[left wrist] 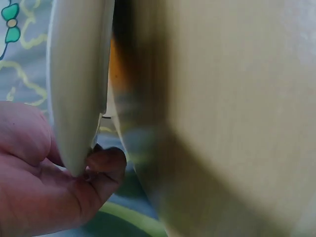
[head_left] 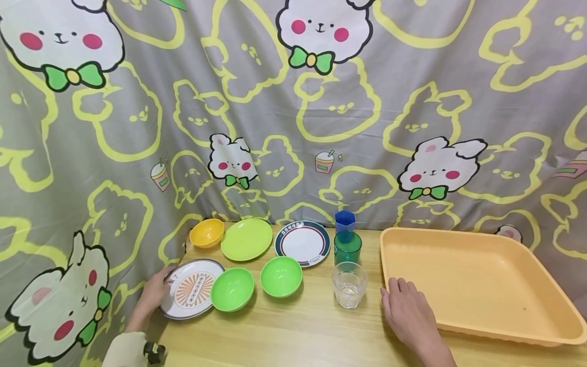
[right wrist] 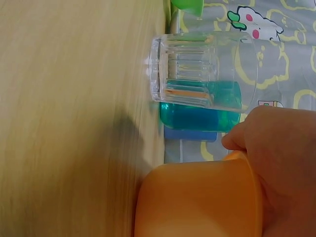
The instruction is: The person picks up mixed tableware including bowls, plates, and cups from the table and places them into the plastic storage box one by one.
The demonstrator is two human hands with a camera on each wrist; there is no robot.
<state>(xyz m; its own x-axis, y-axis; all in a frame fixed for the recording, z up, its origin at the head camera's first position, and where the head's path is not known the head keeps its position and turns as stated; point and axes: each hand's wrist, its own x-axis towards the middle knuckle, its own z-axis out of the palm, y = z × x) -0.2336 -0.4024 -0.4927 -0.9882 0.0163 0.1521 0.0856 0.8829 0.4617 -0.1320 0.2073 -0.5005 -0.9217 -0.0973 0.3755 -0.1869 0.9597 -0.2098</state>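
At the table's left edge my left hand (head_left: pixel 155 293) grips the rim of a white plate (head_left: pixel 176 307) with an orange ray pattern. In the left wrist view, thumb and fingers close around the edge of that plate (left wrist: pixel 79 74); whether its base touches the table cannot be told. A green bowl (head_left: pixel 232 289) stands just right of it, overlapping its edge in the head view. My right hand (head_left: pixel 410 318) rests over the near left corner of an orange tray (head_left: pixel 481 326), its fingers over the rim; in the right wrist view the fingertips are hidden behind the tray wall (right wrist: pixel 202 202).
Beside the tray stand a clear glass (head_left: pixel 349 288), a green cup (head_left: pixel 347 250) and a blue cup (head_left: pixel 345 221). Another green bowl (head_left: pixel 281 277) sits mid-table. Behind are a yellow bowl (head_left: pixel 207 233), a lime plate (head_left: pixel 246 239) and a dark-rimmed plate (head_left: pixel 302 243), before a patterned curtain (head_left: pixel 275 117).
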